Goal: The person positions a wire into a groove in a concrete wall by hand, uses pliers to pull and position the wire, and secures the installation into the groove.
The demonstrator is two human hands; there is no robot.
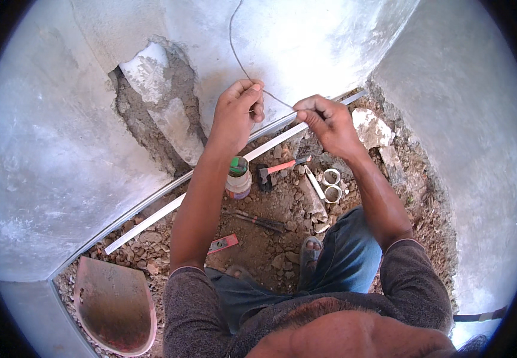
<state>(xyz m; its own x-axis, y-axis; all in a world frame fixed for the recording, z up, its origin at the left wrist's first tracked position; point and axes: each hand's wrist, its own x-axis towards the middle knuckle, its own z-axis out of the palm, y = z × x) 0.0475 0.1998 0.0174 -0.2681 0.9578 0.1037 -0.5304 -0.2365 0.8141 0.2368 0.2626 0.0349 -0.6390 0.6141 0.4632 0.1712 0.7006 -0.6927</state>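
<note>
A thin dark wire (233,43) hangs down along the pale wall and runs between my two hands. My left hand (239,107) pinches it between thumb and fingertips, the other fingers curled in. To the right and slightly lower, my right hand (328,123) grips the wire near its end between thumb and forefinger. The stretch between the hands looks fairly straight and slopes down to the right. Both hands are held above a long white strip (145,224) and a grey metal channel (128,213) along the foot of the wall.
Rubble covers the ground. On it lie a hammer (280,166) with a red handle, an open jar (239,184), two white rings (332,177), a red level (223,243) and dark rods (252,221). A rounded basin-like piece (115,304) lies lower left. The wall has a broken-out hollow (145,122).
</note>
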